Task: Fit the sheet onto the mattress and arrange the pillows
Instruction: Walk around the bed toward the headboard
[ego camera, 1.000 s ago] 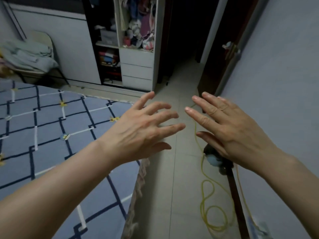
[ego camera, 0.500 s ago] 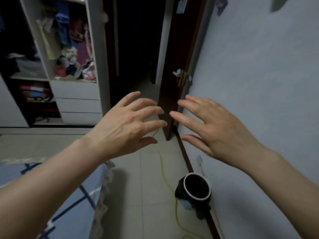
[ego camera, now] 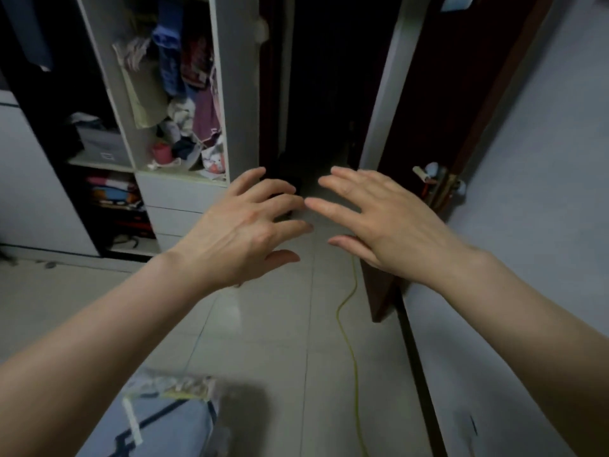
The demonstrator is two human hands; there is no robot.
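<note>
Only a blurred corner of the sheet [ego camera: 158, 420] shows, cut off by the bottom edge.

left hand [ego camera: 244, 232]: empty, fingers spread | right hand [ego camera: 382, 222]: empty, fingers spread

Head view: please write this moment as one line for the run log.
left hand: open, empty | right hand: open, empty | sheet: corner visible, bottom left | pillows: not visible | yellow cable: on floor

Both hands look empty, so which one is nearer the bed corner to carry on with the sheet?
Probably the left hand: its forearm passes right over the blue sheet corner at the lower left. The right hand hangs open over the wall side, above the yellow cord.
</note>
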